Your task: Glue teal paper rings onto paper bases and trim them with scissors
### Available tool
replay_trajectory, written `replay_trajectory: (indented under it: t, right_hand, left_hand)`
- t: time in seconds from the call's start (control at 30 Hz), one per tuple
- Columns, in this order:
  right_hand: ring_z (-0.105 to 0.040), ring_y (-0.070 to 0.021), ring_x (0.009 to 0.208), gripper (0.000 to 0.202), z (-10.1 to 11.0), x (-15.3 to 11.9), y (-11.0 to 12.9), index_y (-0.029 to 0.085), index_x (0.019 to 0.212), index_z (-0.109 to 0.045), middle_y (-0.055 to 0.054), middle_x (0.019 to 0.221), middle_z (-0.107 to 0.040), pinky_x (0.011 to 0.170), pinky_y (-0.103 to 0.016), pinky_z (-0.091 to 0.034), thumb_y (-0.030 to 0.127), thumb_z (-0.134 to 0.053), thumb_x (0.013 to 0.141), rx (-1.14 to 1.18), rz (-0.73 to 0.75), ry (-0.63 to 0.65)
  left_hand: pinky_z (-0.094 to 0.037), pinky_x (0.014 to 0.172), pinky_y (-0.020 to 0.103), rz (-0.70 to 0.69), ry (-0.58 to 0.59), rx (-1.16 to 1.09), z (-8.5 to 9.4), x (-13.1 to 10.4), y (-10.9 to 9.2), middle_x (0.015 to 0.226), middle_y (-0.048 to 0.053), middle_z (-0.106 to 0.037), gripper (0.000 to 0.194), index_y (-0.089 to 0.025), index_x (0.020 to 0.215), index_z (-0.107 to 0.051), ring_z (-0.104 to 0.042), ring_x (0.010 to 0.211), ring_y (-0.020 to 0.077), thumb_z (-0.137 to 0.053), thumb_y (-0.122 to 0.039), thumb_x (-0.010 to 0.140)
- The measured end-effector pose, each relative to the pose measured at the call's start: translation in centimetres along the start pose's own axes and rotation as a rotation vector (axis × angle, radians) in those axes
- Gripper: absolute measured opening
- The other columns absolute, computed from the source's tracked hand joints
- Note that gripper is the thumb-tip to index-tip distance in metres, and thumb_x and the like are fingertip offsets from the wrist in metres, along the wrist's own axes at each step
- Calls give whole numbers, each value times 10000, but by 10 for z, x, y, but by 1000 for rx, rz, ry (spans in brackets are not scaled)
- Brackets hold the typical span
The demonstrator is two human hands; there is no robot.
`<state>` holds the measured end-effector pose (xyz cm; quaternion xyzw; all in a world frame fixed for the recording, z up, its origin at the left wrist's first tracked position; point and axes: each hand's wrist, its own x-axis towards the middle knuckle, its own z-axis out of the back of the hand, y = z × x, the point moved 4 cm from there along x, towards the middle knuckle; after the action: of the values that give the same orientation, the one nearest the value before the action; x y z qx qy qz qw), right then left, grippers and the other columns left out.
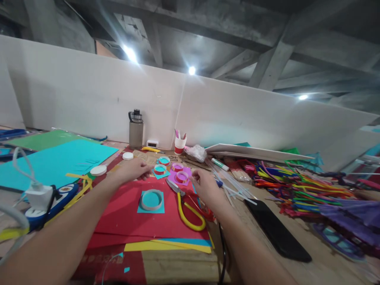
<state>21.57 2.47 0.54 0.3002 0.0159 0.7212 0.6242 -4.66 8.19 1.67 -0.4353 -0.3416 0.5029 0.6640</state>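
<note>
My left hand [135, 171] reaches over the red paper, its fingers loosely stretched towards a small cyan paper square bearing a red-sided ring [160, 170]. Nothing shows in its grasp. Just right of a purple paper piece [186, 180] with two small rings on it is my right hand [205, 186], its fingers lightly bent and apart; whether they touch the purple paper I cannot tell. Behind the left square lies another cyan piece with a ring [164, 160]. Nearer to me, a larger white ring [152, 200] rests on a cyan square. Yellow-handled scissors [190, 215] lie beside it.
Stacked red sheets [118, 221] cover the middle of the table. A bottle [135, 130] and a pen cup [180, 144] stand behind. To the right are a black phone [277, 231], a glue stick [220, 164] and many pipe cleaners [308, 186]. A power strip [63, 198] sits left.
</note>
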Motion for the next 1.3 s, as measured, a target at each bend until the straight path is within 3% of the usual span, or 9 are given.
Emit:
replay_trajectory:
  t: [0.2,0.33,0.47,0.63,0.8,0.93,1.1,1.23,1.3]
  right_hand:
    - [-558,-159,759,185,2,-2,20,164,855,-592,-50,839,-632,648,-241,-384,314,-484,862,52,88,60]
    - [-564,-161,769,167,2,9,34,153,858,-617,-59,848,-644,656,-241,-376,257,-486,862,48,140,114]
    - [-558,-162,823,108,-12,28,52,162,873,-620,-57,891,-635,717,-246,-377,195,-527,830,2,210,154]
    - [-562,-184,915,159,-47,49,71,153,943,-627,-99,1001,-611,769,-263,-396,194,-497,861,-108,253,200]
    - [-589,-185,902,192,-71,61,79,151,998,-629,-123,1073,-588,772,-282,-434,134,-490,866,-237,271,266]
    - [-589,-173,923,213,-80,65,80,153,1068,-583,-84,1109,-578,796,-346,-488,266,-519,900,-317,275,299]
    - [-553,-197,932,165,-79,65,84,148,938,-635,-109,1037,-590,766,-303,-444,122,-487,871,-333,352,251]
    - [-494,-216,951,218,-60,52,93,163,1000,-614,-112,1064,-551,794,-320,-405,122,-439,877,-315,450,118]
    - [-458,-230,988,229,-48,42,97,174,1017,-603,-109,1081,-533,832,-341,-386,114,-434,875,-314,500,61]
  left_hand:
    - [-447,524,241,-141,-375,-24,29,2,-7,668,71,-691,257,-159,689,-692,-621,619,185,-599,-398,709]
    - [-416,615,257,-190,-584,161,51,3,-1,692,52,-687,198,-179,687,-687,-603,706,210,-601,-357,695]
    - [-401,694,274,-124,-540,158,50,10,17,696,59,-685,119,-204,599,-649,-597,799,252,-657,-319,629]
    - [-402,742,282,-147,-444,138,27,13,28,795,82,-701,131,-227,652,-662,-606,859,271,-726,-298,562]
    - [-380,702,290,-162,-395,195,17,14,30,663,81,-653,115,-217,601,-636,-598,778,273,-722,-290,580]
    - [-356,672,290,-176,-395,250,19,15,28,567,69,-596,169,-206,506,-592,-585,715,261,-701,-278,613]
    - [-355,688,283,-199,-473,247,22,12,17,684,69,-639,179,-200,615,-627,-572,767,236,-611,-346,717]
    - [-394,699,268,-251,-557,-112,16,4,4,804,56,-656,277,-168,790,-646,-568,792,195,-596,-435,738]
    - [-424,686,265,-189,-406,-368,2,3,2,813,58,-656,338,-153,834,-636,-578,769,178,-630,-469,712]
